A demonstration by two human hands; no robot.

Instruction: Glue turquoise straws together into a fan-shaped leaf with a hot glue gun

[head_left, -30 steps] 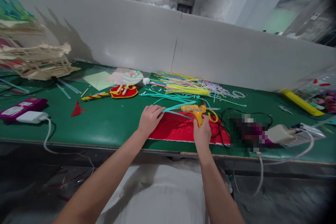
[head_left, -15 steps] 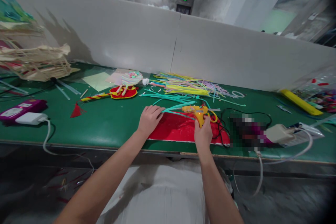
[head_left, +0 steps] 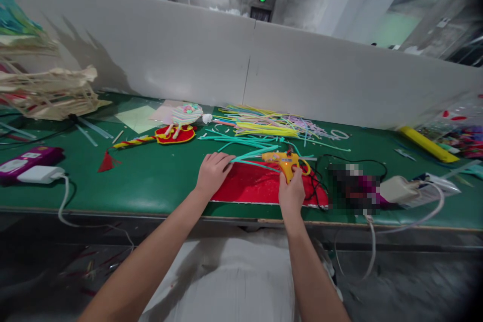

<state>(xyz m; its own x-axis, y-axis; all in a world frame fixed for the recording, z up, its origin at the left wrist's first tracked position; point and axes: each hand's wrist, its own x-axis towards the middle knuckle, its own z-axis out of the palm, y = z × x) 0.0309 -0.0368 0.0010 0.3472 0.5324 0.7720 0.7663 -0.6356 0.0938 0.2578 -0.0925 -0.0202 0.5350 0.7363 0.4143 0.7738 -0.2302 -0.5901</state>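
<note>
My right hand is wrapped round the handle of a yellow hot glue gun, its nozzle pointing left. In my left hand, closed fingers grip the left ends of several teal pipe cleaners, which stretch right toward the gun's nozzle. Whether the nozzle touches them I cannot tell. Under both hands lies a flat red board with a pale front edge. Yellow scissor handles show just behind the glue gun.
Behind my hands lies a pile of coloured pipe cleaners. A red-and-yellow tasselled piece and a striped craft figure sit to its left. Purple power strip is far left; a white plug and cords are right. A low partition stands behind.
The whole view has shifted slightly to the left. Both hands keep their grips, and the glue gun stays in almost the same place by the teal pipe cleaners.
</note>
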